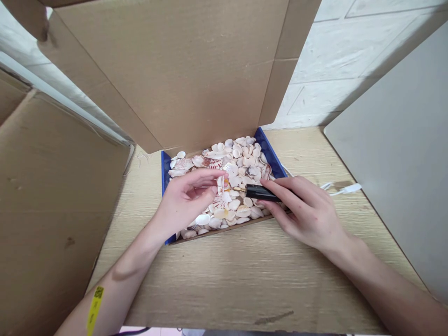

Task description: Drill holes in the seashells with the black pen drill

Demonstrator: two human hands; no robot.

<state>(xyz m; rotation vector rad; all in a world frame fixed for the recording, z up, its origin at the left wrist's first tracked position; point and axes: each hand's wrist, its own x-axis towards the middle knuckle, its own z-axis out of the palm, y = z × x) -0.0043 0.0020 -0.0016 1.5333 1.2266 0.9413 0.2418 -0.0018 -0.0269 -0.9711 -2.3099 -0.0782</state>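
Observation:
A shallow blue tray (271,156) full of small white and pink seashells (241,161) lies on the wooden table. My left hand (187,198) hovers over the tray's left half, its fingers pinching one upright shell (221,185). My right hand (304,210) is closed around a black pen-like tool (261,192), whose thin tip points left and touches or nearly touches that shell. A white cable (345,190) trails off to the right behind this hand.
A large open cardboard box flap (182,70) stands just behind the tray. Another cardboard panel (52,200) walls off the left side, and a grey board (399,149) leans at the right. A yellow tag (94,308) is on my left forearm.

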